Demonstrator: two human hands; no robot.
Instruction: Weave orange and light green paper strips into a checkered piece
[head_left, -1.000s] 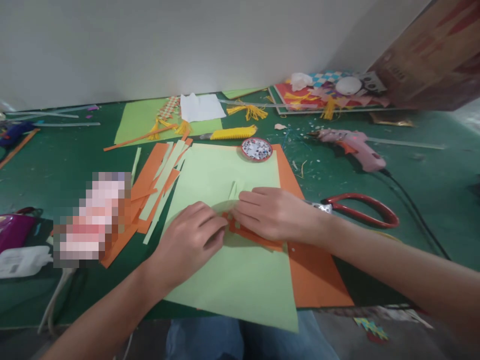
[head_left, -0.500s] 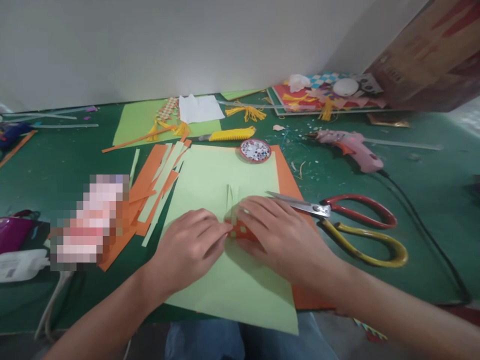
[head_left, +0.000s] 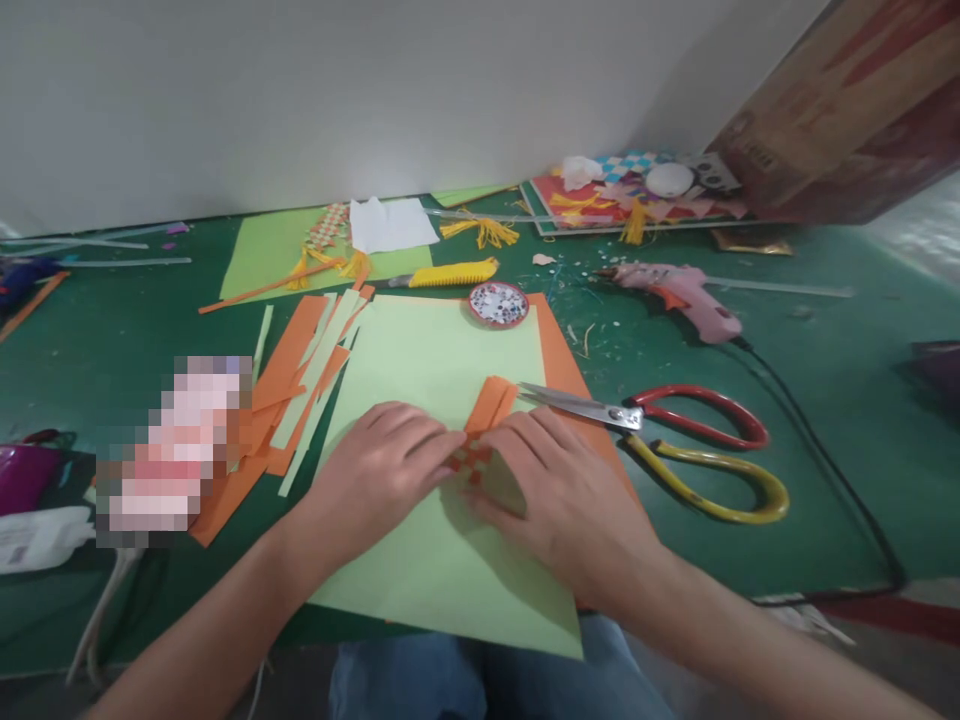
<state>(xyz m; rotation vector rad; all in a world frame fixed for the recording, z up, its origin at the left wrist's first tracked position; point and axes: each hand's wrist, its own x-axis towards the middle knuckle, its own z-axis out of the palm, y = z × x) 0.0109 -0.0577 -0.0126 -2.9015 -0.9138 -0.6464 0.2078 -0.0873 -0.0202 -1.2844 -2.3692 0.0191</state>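
A small weave of orange and pale green paper strips [head_left: 474, 462] is held between my two hands, just above a pale green paper sheet [head_left: 450, 350]. Its orange strip ends [head_left: 491, 402] point away from me. My left hand [head_left: 386, 465] pinches the left edge with thumb and forefinger. On the right edge, my right hand [head_left: 544, 480] has its fingers curled around the weave, hiding part of it. Scissors [head_left: 622, 415] with one red and one yellow handle lie just beyond my right hand, blades pointing left.
Orange and green paper strips [head_left: 315, 370] lie left of the sheet. A dish of small gems [head_left: 499, 303] sits on its far edge, near a yellow cutter knife [head_left: 454, 273]. A pink glue gun [head_left: 690, 295] with a black cord lies at right; a white bottle [head_left: 45, 540] at left.
The woven piece has been turned: pale green ends pointed away from me before, orange ends do now. Both hands stay close together around it. The whole view has shifted slightly.
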